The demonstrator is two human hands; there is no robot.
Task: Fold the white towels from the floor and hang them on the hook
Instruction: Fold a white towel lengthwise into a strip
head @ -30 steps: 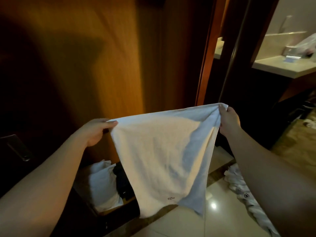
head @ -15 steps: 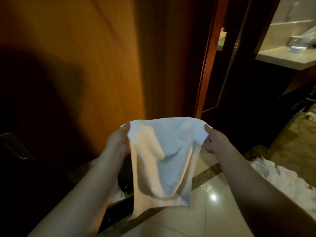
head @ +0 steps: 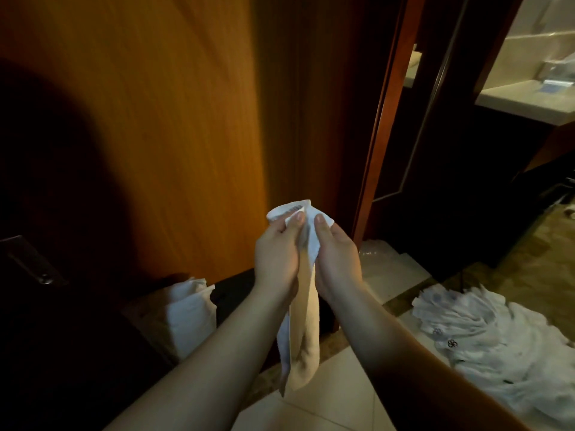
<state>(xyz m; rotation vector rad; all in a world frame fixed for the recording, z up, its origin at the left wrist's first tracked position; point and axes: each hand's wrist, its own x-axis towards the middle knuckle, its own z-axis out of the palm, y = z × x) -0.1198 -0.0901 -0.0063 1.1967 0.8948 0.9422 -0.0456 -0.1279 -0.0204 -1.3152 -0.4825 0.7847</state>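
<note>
A white towel (head: 303, 331) hangs folded in a narrow strip between my two hands in front of a wooden door. My left hand (head: 277, 253) pinches its top corner with thumb and fingers. My right hand (head: 336, 253) pinches the other top corner, and the two hands are pressed close together. The towel's lower end dangles above the tiled floor. A pile of white towels (head: 485, 337) lies crumpled on the floor at the right. No hook shows in this view.
A wooden door (head: 155, 135) fills the left, with a metal handle (head: 34, 262) at its dark edge. Folded white cloth (head: 189, 309) sits low at the left by the door. A red-brown door frame (head: 382, 119) and a bathroom counter (head: 525, 101) are at the right.
My hands have come together, bringing the towel's two top corners to meet. The towel went from spread wide to a narrow hanging strip. The view shifted slightly right.
</note>
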